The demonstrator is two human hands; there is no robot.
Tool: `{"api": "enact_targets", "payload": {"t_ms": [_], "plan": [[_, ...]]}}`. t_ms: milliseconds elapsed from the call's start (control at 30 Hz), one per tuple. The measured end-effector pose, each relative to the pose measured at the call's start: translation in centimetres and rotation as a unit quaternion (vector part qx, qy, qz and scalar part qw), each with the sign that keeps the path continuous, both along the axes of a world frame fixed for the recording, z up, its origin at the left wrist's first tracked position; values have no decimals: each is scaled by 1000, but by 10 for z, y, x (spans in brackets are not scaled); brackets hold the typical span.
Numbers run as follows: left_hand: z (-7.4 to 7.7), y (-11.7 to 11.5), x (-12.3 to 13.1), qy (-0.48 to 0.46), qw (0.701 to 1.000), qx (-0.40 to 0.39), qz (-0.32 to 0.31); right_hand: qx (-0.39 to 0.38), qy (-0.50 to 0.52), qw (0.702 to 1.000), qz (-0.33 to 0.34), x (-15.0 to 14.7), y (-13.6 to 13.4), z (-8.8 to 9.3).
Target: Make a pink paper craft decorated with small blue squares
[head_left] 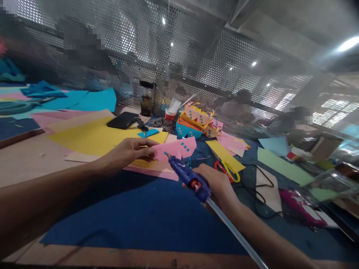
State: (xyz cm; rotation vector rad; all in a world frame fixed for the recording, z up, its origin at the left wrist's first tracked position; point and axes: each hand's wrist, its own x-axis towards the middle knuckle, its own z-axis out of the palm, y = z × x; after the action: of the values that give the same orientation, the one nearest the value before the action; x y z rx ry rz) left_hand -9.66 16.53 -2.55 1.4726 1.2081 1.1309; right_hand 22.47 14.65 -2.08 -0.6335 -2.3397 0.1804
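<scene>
Between the thumb and fingers of my left hand (137, 151) is a pink paper cutout (175, 148) with small blue squares stuck on it. My right hand (217, 181) grips a blue glue gun (186, 175), with a long clear glue stick (235, 231) jutting from its back. The gun's nozzle points up and left, at or very close to the pink paper; I cannot tell if they touch. Beneath the left hand lie yellow paper (84, 134) and pink sheets. A small blue paper piece (148, 133) rests just beyond it.
Scissors (227, 170) with red and yellow handles lie right of my hand, near a black cable (260, 183). Folded paper pieces (196, 119) are stacked behind. A phone (123, 120), a jar (147, 98) and a cup (170, 112) stand along the mesh. A magenta tool (303, 209) lies right.
</scene>
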Motion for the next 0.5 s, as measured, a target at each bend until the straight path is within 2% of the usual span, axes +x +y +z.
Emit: {"api": "enact_targets", "payload": {"t_ms": [300,500], "plan": [[1,0,2,21,999,13,-31,32,-80,996,10,4,-2,8],[5,-4,5,59,997,17,-46,97,-117,988,-14,6,-1,6]]}}
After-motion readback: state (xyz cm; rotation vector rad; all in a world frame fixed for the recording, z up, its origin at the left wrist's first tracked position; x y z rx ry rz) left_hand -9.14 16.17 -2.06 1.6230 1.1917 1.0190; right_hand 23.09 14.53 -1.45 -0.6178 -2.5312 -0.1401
